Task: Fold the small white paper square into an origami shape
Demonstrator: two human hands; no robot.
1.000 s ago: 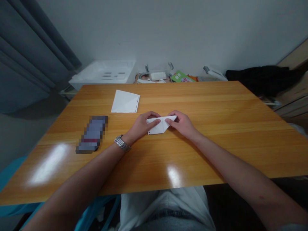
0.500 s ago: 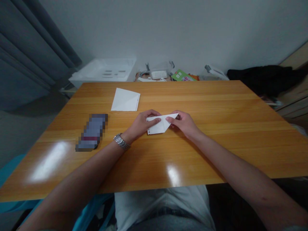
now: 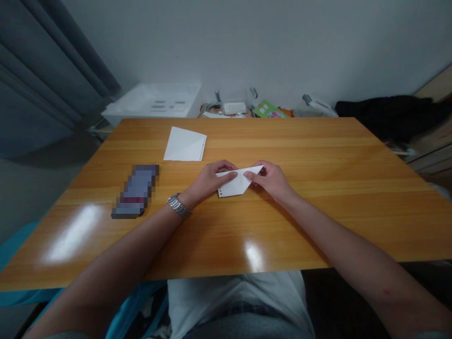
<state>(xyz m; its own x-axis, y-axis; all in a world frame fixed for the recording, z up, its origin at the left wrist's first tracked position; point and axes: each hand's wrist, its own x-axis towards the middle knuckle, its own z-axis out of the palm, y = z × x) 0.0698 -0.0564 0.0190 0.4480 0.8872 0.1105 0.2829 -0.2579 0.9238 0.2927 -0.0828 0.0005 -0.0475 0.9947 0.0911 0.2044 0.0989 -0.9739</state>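
Note:
A folded white sheet of paper [image 3: 232, 187] is held between both hands over the middle of the table. It has a row of punched holes at its left end and a slanted point at its right. My left hand [image 3: 213, 180] pinches the left part, thumb on top and fingers behind the far edge. On the right part, the thumb of my right hand [image 3: 270, 180] presses on the face, with the fingers hidden partly behind the paper. Both thumbs lie close to a crease near the middle.
A second white sheet [image 3: 185, 145] with a perforated edge lies farther back on the wooden table [image 3: 318, 160]. Left of my forearm is a blurred-out phone [image 3: 136, 192]. Behind the table stand a white tray [image 3: 151, 101], cables and a green booklet [image 3: 270, 109].
The view has shifted slightly. Both hands keep the same grip on the folded paper, and its fold looks about the same.

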